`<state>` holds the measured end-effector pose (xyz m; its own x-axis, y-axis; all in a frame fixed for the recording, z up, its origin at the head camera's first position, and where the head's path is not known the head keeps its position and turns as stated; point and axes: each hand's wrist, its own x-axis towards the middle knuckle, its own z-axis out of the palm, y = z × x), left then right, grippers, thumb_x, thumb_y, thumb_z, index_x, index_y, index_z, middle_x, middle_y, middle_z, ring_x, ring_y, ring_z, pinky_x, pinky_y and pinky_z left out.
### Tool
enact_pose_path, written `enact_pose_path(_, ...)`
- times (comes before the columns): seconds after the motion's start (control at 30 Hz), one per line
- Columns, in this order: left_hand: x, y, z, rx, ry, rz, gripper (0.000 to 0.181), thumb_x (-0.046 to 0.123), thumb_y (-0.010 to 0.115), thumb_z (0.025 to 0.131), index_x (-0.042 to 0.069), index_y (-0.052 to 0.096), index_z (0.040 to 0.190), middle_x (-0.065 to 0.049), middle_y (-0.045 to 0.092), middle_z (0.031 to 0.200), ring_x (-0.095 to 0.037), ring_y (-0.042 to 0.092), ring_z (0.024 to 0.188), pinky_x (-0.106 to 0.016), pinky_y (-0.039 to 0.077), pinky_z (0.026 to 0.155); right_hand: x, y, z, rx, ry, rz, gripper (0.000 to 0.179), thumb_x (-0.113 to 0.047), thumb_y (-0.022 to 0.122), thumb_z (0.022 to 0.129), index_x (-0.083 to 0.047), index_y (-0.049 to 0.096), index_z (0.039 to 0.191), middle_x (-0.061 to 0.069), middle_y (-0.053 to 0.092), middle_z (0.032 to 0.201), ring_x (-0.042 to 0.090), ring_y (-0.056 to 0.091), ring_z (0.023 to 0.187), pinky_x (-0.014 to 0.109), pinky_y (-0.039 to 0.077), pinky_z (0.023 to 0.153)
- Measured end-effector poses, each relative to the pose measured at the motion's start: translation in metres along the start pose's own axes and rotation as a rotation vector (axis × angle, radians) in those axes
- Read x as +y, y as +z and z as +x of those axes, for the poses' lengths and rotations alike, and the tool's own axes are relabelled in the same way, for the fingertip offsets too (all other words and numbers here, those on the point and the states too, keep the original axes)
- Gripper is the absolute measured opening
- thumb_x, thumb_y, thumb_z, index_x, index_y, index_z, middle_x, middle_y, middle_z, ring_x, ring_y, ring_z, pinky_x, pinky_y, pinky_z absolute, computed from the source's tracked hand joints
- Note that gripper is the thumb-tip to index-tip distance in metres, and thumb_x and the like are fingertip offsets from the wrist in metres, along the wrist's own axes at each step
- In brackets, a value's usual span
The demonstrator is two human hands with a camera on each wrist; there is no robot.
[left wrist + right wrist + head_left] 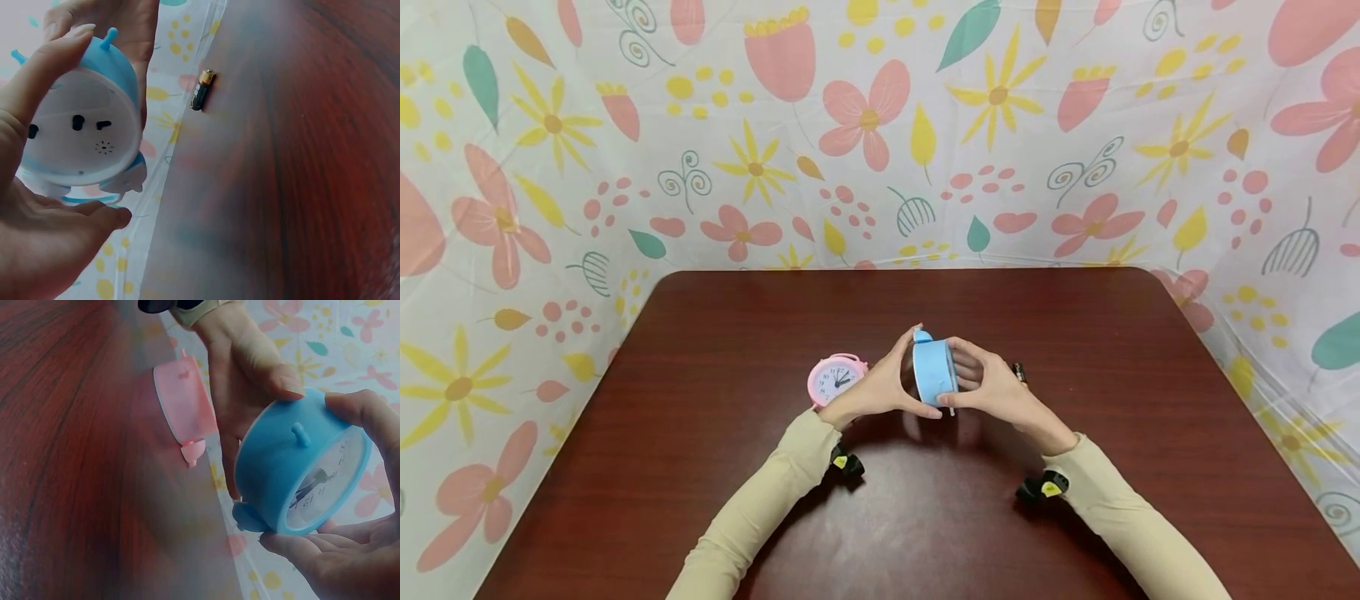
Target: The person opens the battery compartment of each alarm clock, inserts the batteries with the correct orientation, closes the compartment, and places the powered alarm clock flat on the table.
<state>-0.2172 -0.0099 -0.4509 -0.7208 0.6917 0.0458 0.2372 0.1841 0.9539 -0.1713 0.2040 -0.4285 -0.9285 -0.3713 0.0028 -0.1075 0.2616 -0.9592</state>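
Observation:
Both hands hold a light-blue twin-bell alarm clock (pixel 934 371) on its side edges, above the table. The left hand (pixel 880 387) grips it from the left, thumb on the near side, fingers at the bell end. From the right, the right hand (pixel 996 387) holds it between thumb and fingers. In the left wrist view, the clock's white back (pixel 81 144) shows black knobs and a ring of small holes. The dial (pixel 322 481) faces the right palm. A pink alarm clock (pixel 835 379) stands beside the left wrist, partly hidden by it.
A black and copper battery (pixel 203 90) lies on the dark red-brown table (pixel 737 317), just beyond the right hand. Flower-printed cloth (pixel 865 183) hangs behind and along the sides of the table. Each wrist wears a black strap with a small camera.

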Motion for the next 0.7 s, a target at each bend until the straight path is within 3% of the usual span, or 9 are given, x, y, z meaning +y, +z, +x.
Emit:
enact_pose_path(0.1, -0.0015, -0.0008, 0.0008, -0.002, 0.042, -0.060, 0.123, 0.003, 0.085, 0.069, 0.021, 0.000, 0.155, -0.006, 0.031, 0.154, -0.014, 0.036, 0.140, -0.037, 0.034, 0.113, -0.0008, -0.0006, -0.0004, -0.010, 0.016, 0.026, 0.091, -0.009, 0.078, 0.079, -0.001, 0.024, 0.151, 0.024, 0.038, 0.150, 0.038, 0.040, 0.137, 0.042, 0.043, 0.102)
enact_pose_path(0.33, -0.0020, -0.0019, 0.0029, 0.009, 0.092, -0.074, 0.114, 0.002, 0.086, 0.067, 0.017, 0.012, 0.152, -0.007, 0.041, 0.144, -0.015, 0.044, 0.134, -0.032, 0.038, 0.109, 0.0003, -0.0031, 0.0002, -0.071, 0.023, 0.056, 0.093, -0.010, 0.075, 0.083, 0.000, 0.016, 0.153, 0.025, 0.034, 0.152, 0.038, 0.036, 0.139, 0.044, 0.040, 0.104)
enact_pose_path(0.53, -0.0014, -0.0035, 0.0007, 0.056, 0.045, 0.016, 0.116, 0.009, 0.088, 0.065, 0.018, 0.013, 0.153, -0.006, 0.037, 0.143, -0.020, 0.049, 0.129, -0.032, 0.042, 0.106, 0.0041, -0.0048, 0.0027, -0.131, -0.005, 0.056, 0.091, -0.009, 0.074, 0.084, -0.003, 0.015, 0.154, 0.024, 0.036, 0.151, 0.038, 0.038, 0.138, 0.044, 0.042, 0.105)
enact_pose_path(0.7, 0.0009, -0.0044, -0.0012, 0.075, 0.026, 0.111, 0.117, 0.018, 0.089, 0.066, 0.019, 0.012, 0.154, -0.010, 0.033, 0.144, -0.023, 0.048, 0.126, -0.035, 0.044, 0.104, 0.0054, -0.0088, 0.0052, -0.168, -0.045, 0.031, 0.091, -0.009, 0.076, 0.082, -0.004, 0.019, 0.153, 0.021, 0.042, 0.148, 0.037, 0.041, 0.136, 0.037, 0.046, 0.101)
